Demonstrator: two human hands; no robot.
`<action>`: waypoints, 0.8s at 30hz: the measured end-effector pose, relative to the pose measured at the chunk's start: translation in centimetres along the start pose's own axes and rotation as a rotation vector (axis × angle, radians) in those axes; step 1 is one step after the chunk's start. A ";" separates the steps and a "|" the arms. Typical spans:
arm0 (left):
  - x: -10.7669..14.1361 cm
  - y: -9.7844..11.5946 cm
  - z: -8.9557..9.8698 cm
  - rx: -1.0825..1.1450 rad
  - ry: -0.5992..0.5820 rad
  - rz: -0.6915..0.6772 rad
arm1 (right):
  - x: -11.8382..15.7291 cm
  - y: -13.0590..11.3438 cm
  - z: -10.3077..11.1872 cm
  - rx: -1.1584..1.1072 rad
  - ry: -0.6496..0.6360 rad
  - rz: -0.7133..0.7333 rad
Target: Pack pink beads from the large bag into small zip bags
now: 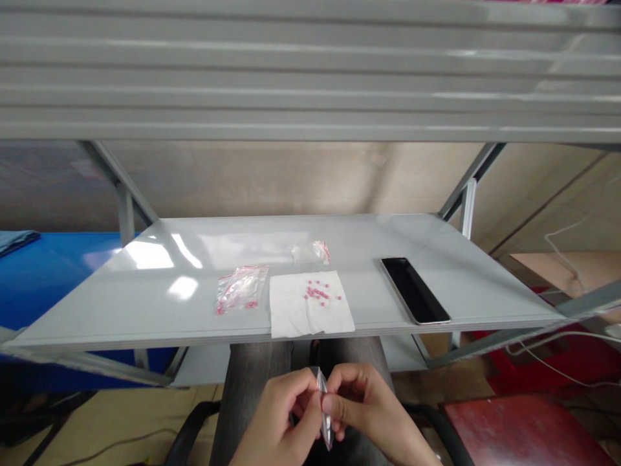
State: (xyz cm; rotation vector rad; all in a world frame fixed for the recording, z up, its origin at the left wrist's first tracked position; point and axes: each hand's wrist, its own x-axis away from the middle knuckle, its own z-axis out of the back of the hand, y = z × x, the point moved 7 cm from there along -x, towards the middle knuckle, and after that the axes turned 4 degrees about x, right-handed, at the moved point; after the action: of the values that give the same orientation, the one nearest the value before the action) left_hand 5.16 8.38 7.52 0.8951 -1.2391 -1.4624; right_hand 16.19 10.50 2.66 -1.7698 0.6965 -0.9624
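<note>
A narrow clear plastic bag stands nearly upright, pinched by the fingers of the left hand and right hand, which are clamped close together on it. Beyond the fingers, on a white shelf, a white tissue holds pink beads, between a small zip bag and a black smartphone.

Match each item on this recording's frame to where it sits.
Items:
1. Smartphone
2. Pink beads
3. Red-striped zip bag
4. Narrow shiny packet

Places:
A. Pinched between the left hand and right hand
B. On the white paper napkin
C. Left of the napkin
D. Right of the napkin

Pairs: 1-D, 2-B, 3-C, 4-A
</note>
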 end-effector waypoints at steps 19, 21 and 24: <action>0.7 1.0 0.1 -0.475 0.147 -0.496 | 1.8 -3.9 0.7 0.661 0.274 0.189; 0.5 0.7 -0.3 -0.434 0.147 -0.521 | 1.8 -3.9 1.0 0.651 0.274 0.195; 0.2 0.6 -0.4 -0.326 0.165 -0.543 | 1.9 -4.0 1.3 0.639 0.299 0.223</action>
State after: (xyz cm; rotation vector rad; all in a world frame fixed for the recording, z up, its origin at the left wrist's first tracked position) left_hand 5.62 8.09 8.07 1.1490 -0.6276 -1.9008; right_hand 18.43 11.11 6.63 -0.9825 0.6584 -1.1480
